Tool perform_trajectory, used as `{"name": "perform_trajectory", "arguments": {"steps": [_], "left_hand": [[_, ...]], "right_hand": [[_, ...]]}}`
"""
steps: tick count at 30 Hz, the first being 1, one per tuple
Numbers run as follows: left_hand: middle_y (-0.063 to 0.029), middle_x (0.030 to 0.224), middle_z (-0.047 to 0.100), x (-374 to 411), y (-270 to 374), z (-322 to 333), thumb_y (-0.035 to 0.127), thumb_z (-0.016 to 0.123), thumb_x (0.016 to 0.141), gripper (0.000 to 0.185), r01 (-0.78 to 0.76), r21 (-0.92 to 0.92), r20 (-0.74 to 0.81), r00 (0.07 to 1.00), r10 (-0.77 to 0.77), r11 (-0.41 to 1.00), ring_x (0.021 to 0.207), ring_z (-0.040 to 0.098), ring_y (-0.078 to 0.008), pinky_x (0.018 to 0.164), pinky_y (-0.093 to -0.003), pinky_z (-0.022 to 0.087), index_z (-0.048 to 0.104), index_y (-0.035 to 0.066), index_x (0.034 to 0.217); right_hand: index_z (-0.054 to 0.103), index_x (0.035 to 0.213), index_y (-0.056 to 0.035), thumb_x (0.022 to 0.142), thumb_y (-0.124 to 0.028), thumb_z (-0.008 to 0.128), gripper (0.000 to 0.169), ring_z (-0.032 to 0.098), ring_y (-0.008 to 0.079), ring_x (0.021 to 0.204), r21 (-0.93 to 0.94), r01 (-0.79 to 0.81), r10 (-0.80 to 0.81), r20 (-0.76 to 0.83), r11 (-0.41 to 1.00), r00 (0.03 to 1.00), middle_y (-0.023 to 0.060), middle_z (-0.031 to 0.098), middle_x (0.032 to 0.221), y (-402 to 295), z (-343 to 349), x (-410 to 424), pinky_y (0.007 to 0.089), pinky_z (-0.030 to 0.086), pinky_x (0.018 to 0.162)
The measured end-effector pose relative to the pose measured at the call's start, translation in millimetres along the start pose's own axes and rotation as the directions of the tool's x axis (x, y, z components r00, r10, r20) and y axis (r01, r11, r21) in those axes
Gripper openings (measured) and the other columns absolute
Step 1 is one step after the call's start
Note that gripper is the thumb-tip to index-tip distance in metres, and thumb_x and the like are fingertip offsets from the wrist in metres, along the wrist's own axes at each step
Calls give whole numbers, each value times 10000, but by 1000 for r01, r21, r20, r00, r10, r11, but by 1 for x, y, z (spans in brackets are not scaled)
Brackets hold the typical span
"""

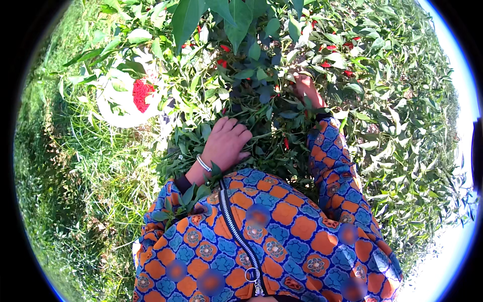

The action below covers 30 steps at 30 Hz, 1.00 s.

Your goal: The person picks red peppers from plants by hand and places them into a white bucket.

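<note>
My left hand (pixel 228 143), with a silver bracelet (pixel 203 163) at the wrist, lies back-up over the green stems of a chili pepper plant (pixel 264 137). Its fingers are curled, and what lies beneath them is hidden. Farther forward and to the right, my right hand (pixel 307 90) reaches into the leaves. Foliage and glare cover its fingertips, so I cannot tell whether they grip anything. A red chili pepper (pixel 286 143) hangs between my two forearms. More red chili peppers (pixel 222 63) show among the leaves ahead.
To the left, a white container (pixel 126 120), washed out by sunlight, holds a heap of red chili peppers (pixel 142 94). Large leaves (pixel 238 22) hang close to the camera at the top. Grass (pixel 117 170) grows on the left; dense pepper plants (pixel 407 124) spread along the right.
</note>
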<state>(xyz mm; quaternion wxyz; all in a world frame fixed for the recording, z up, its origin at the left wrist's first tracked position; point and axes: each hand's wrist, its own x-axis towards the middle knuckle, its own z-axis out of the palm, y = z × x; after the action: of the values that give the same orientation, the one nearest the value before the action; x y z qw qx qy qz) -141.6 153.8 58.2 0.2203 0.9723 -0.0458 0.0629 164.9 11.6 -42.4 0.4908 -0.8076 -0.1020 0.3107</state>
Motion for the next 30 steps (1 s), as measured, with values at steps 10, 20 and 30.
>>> {"name": "perform_trajectory", "arguments": {"steps": [10, 20, 30], "left_hand": [[-34, 956, 531, -10, -9, 8, 280, 729, 592, 414, 19, 15, 30, 999, -20, 1000, 1056, 443, -256, 982, -402, 294, 539, 125, 925], [-37, 983, 526, -6, -6, 4, 287, 731, 590, 423, 24, 27, 57, 998, -26, 999, 1072, 437, -266, 990, -417, 284, 535, 125, 927], [-41, 988, 533, -6, -8, 6, 250, 729, 582, 434, 26, -2, 42, 999, -26, 1000, 1092, 434, -269, 991, -409, 284, 531, 125, 948]], "right_hand": [[606, 795, -70, 774, -157, 601, 90, 504, 163, 490, -112, 463, -437, 196, 879, 878, 35, 578, 642, -51, 31, -66, 255, 388, 442], [552, 660, -32, 772, -129, 565, 148, 359, 61, 460, -144, 561, -556, 79, 815, 828, -17, 432, 506, -63, 45, -61, 227, 313, 426], [549, 933, -30, 852, -210, 488, 207, 348, 86, 508, 677, -153, -159, 376, 720, 913, -12, 425, 672, -65, -20, -134, 161, 245, 387]]}}
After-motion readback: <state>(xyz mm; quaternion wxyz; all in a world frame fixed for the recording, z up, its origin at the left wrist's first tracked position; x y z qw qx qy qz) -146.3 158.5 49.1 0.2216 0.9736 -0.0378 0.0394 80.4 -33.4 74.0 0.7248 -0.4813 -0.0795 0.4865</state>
